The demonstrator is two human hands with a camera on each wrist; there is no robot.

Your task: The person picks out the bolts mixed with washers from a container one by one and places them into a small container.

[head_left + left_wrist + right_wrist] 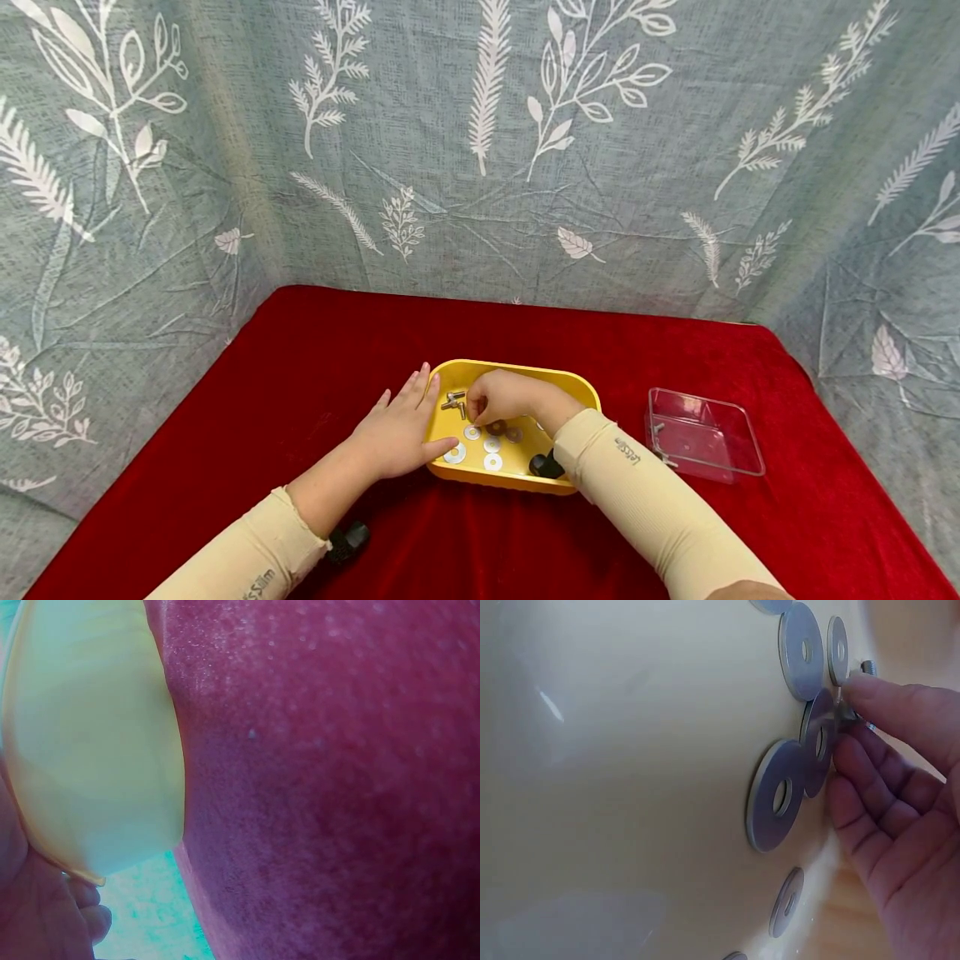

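Note:
My left hand (pixel 401 429) rests on the left rim of a yellow tray (pixel 517 481), its fingers straight and spread with the thumb over the near corner. In the left wrist view the tray's outer wall (pixel 97 742) fills the left side. My right hand (pixel 506 396) reaches down into the tray. Between its thumb and fingers it pinches a small metal screw (pixel 845 714), mostly covered by the fingertips. Several flat washers (pixel 776 796) lie about that hand on the tray floor. Several screws (pixel 453 401) are grouped at the tray's left end.
Right of the tray stands a clear plastic box (pixel 731 446) with a few screws (pixel 660 431) along its left side. A red cloth (pixel 360 333) covers the table. Behind it hangs a leaf-patterned curtain (pixel 435 167).

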